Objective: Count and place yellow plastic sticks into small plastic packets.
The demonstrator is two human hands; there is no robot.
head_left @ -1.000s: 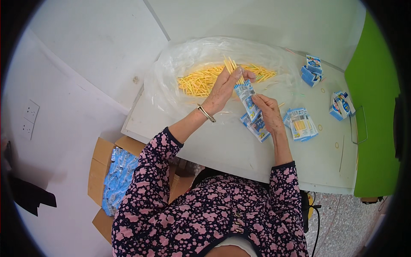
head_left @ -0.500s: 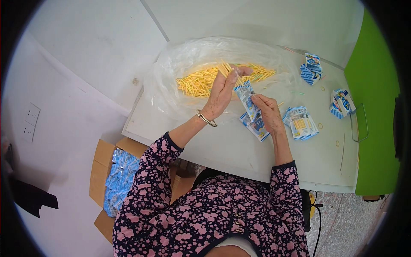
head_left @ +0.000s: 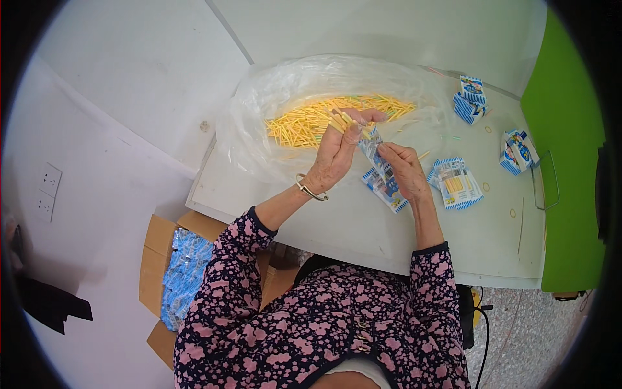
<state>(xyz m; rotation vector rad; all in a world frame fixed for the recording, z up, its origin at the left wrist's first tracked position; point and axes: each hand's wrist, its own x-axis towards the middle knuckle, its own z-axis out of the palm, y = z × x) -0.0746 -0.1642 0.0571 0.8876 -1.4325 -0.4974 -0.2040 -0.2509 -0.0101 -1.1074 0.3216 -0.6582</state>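
My left hand (head_left: 336,150) is closed around a small bunch of thin yellow sticks (head_left: 339,120), their ends poking out above the fingers. Against its fingertips is the upper end of a blue-and-white plastic packet (head_left: 370,150), pinched from the right by my right hand (head_left: 405,170). Whether the sticks' lower ends are inside the packet is hidden by my fingers. Behind my left hand, a heap of the same yellow sticks (head_left: 298,126) lies in a large clear plastic bag (head_left: 241,129). Another blue-and-white packet (head_left: 392,198) rests on the table under the held one.
Right of my hand lie packets with yellow sticks showing (head_left: 456,183). Farther off stand bundled packets (head_left: 470,107) and another bundle (head_left: 516,152) by a wire stand (head_left: 549,185). Rubber bands (head_left: 486,187) dot the table (head_left: 311,227). A cardboard box (head_left: 153,266) at lower left holds blue packets.
The packet has tilted and shifted slightly, its top now more covered by my left fingers. The sticks sit a little lower and more fanned out. Both hands keep their holds.
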